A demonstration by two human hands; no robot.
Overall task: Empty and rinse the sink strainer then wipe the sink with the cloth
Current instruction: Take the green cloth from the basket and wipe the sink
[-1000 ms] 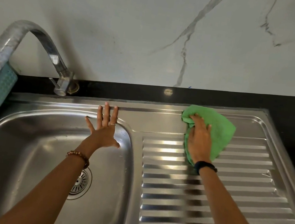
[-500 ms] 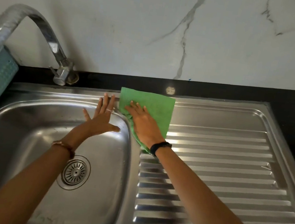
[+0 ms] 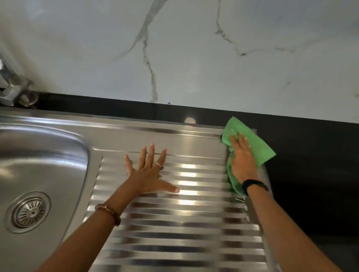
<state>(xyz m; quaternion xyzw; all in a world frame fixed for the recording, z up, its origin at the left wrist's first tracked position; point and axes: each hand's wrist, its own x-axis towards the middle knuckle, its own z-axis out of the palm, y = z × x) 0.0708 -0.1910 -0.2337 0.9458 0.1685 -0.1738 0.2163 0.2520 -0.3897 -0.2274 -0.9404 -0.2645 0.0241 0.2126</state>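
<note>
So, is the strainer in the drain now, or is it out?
In. The strainer sits in the drain at the bottom of the sink basin, and neither hand touches it.

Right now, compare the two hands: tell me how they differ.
The left hand lies bare on the ribbed drainboard, fingers spread wide; the right hand presses the green cloth at the drainboard's far right corner, fingers together. The left wrist wears a beaded bracelet, the right a black band. Both lie flat, palm down.
</note>
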